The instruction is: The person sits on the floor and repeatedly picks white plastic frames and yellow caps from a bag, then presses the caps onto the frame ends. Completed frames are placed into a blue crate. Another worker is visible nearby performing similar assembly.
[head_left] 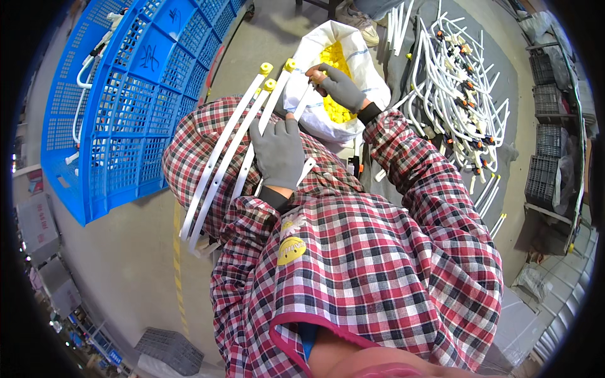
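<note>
Grey fingerless-looking gloves cover both hands. My left hand (277, 151) is closed around a white tube (304, 103), near its upper part. At that tube's far end, my right hand (340, 87) pinches with thumb and fingers; whether a cap sits between them is hidden. Several long white tubes (218, 151) with yellow caps (266, 68) on their far ends rest across my lap, left of and under my left hand. Just beyond my hands stands an open white woven sack (372, 82) holding many small yellow caps (336, 58).
A large blue plastic crate (142, 120) stands at the left, with white tube assemblies hanging at its far side. To the right, a heap of white tubes with black and orange fittings (463, 94) lies on grey cloth (409, 75). Shelving with dark baskets (545, 138) lines the far right.
</note>
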A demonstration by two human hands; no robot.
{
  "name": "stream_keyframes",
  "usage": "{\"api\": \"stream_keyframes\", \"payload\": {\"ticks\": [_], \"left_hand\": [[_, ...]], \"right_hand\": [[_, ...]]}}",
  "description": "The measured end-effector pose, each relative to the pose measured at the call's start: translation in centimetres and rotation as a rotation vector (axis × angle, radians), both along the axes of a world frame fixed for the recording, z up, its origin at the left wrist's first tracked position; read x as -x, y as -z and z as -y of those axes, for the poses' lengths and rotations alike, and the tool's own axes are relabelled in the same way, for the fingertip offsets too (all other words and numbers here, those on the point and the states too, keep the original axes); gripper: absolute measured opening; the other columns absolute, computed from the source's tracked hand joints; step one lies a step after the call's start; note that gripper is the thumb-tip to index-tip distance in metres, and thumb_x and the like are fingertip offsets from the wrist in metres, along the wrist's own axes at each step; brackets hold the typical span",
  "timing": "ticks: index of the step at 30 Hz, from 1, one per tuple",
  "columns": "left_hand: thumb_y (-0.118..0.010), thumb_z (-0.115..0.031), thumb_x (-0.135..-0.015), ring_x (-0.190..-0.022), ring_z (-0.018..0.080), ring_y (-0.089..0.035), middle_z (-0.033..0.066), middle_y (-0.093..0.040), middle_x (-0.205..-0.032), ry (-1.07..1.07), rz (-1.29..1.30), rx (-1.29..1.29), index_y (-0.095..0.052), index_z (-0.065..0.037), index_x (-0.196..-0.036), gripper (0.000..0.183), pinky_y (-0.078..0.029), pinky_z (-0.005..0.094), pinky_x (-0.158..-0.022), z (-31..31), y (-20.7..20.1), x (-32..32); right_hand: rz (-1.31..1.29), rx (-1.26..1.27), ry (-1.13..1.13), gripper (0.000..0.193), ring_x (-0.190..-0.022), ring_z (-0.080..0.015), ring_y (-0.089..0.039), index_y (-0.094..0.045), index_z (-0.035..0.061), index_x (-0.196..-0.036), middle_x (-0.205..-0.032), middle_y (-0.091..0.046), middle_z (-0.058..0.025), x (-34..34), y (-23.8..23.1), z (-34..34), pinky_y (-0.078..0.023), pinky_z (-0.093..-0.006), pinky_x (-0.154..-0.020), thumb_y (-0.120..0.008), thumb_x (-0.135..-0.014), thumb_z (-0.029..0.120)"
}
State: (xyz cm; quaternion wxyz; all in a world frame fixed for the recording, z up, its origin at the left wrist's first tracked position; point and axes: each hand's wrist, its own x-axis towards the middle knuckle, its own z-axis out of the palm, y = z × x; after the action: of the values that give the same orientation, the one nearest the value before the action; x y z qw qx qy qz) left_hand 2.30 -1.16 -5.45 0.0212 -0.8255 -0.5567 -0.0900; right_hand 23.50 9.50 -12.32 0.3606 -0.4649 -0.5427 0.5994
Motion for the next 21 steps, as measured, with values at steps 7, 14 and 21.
{"api": "stream_keyframes", "payload": {"ticks": [7,14,21], "left_hand": [[-0.056,-0.012,-0.094,-0.089,0.0219,-0.063,0.0057,-0.063,-0.085,0.024,0.006,-0.032,-0.066,-0.001,-0.12,0.03,-0.033,0.0526,-0.112,-0.4,0.6,-0.1],[-0.057,-0.012,-0.093,-0.09,0.0215,-0.062,0.0057,-0.063,-0.086,0.014,-0.022,-0.029,-0.066,-0.001,-0.12,0.031,-0.033,0.052,-0.112,0.1,0.0,-0.2],[-0.061,-0.018,-0.094,-0.084,0.0207,-0.062,0.0034,-0.062,-0.079,0.006,-0.039,-0.096,-0.068,-0.004,-0.105,0.019,-0.038,0.0484,-0.103,0.3,-0.1,-0.1]], "right_hand": [[0.26,-0.286,-0.062,0.028,-0.088,-0.0186,-0.063,-0.058,0.0018,-0.117,-0.098,-0.063,-0.0105,0.5,0.4,-0.3,-0.052,-0.0333,-0.083,-0.055,-0.105,0.027],[0.164,-0.239,-0.041,0.035,-0.1,-0.0175,-0.063,-0.058,0.0022,-0.123,-0.107,-0.065,-0.0086,0.2,0.7,0.7,-0.05,-0.0322,-0.093,-0.054,-0.107,0.033],[-0.143,0.157,-0.252,0.062,-0.117,-0.0144,-0.059,-0.053,0.0075,-0.137,-0.121,-0.065,-0.005,-1.6,-1.2,-0.9,-0.046,-0.0334,-0.101,-0.031,-0.108,0.057]]}}
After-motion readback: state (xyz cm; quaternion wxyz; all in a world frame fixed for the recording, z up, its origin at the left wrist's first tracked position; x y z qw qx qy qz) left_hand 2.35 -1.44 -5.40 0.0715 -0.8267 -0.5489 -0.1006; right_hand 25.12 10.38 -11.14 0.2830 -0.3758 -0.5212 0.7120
